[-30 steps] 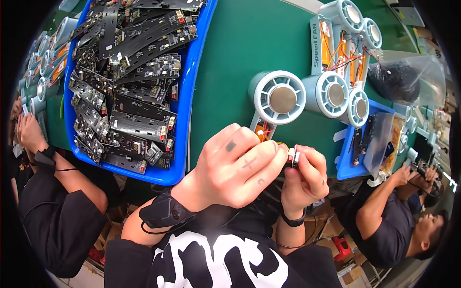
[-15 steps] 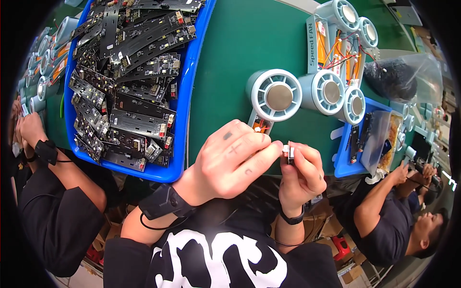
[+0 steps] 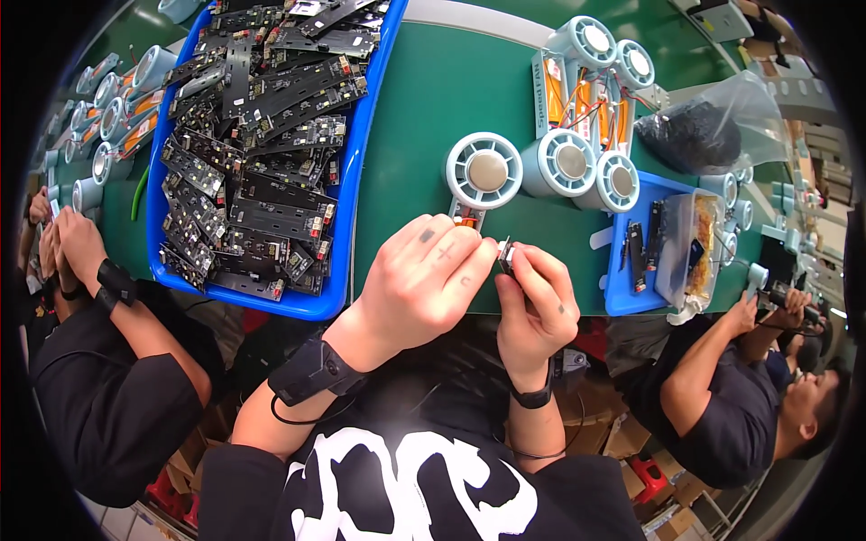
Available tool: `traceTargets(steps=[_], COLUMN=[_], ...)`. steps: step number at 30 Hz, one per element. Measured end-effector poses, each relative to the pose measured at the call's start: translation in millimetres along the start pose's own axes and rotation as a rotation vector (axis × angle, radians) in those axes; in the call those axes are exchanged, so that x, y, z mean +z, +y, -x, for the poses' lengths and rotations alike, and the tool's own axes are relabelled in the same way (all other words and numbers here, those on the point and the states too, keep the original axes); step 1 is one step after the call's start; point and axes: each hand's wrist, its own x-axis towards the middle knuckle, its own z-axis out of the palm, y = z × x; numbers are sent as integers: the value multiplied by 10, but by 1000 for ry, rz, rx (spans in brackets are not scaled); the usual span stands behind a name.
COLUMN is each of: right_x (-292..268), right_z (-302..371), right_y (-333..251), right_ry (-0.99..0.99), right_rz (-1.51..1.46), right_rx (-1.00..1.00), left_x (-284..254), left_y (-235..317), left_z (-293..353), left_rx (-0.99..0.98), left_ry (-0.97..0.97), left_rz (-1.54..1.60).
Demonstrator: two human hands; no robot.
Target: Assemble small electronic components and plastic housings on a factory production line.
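Observation:
My right hand (image 3: 539, 311) pinches a small dark circuit board (image 3: 507, 260), seen nearly edge-on, with a white connector at its upper end. My left hand (image 3: 410, 284) is closed, back of the hand up, its index fingertip against that connector. What its fingers grip is hidden beneath them. Just beyond the left knuckles lies a pale blue handheld fan (image 3: 484, 171), its round grille around a silver disc facing up. Its handle, with orange parts and a small white plug (image 3: 466, 220), runs under my left hand.
On the left stands a blue tray (image 3: 339, 279) heaped with black circuit boards (image 3: 275, 216). More fans (image 3: 570, 162) with orange batteries lie at the right, near a plastic bag (image 3: 713, 126) and a smaller blue tray (image 3: 622, 302). Co-workers sit on both sides along the green table (image 3: 406, 117).
The whole view has shifted a little, so the fans and trays sit differently in it. My hands stay together at the board, which appears tilted slightly more.

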Motion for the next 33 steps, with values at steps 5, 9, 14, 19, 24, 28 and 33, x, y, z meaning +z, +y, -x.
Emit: traceTargets(steps=[5, 9, 14, 19, 24, 28, 33], right_x=[-60, -94, -252, -400, -440, -370, -284], right_z=[-28, -71, -126, -298, -358, -325, -236], right_y=[5, 9, 118, 183, 258, 215, 82], right_ry=[-40, -63, -172, -367, -499, -413, -327], right_rz=[-247, -384, -611, -684, -660, -717, -765], right_rx=[218, 298, 489, 530, 543, 500, 555], left_x=[50, 73, 66, 15, 9, -60, -175], left_y=[-40, -51, -1, -27, -53, -1, 115], left_z=[6, 0, -55, -81, -41, -70, -1], left_rx=[-13, -36, -174, -112, -93, -72, -382], left_ry=[74, 108, 84, -7, -59, -40, 152], left_rz=[126, 189, 255, 204, 201, 145, 163])
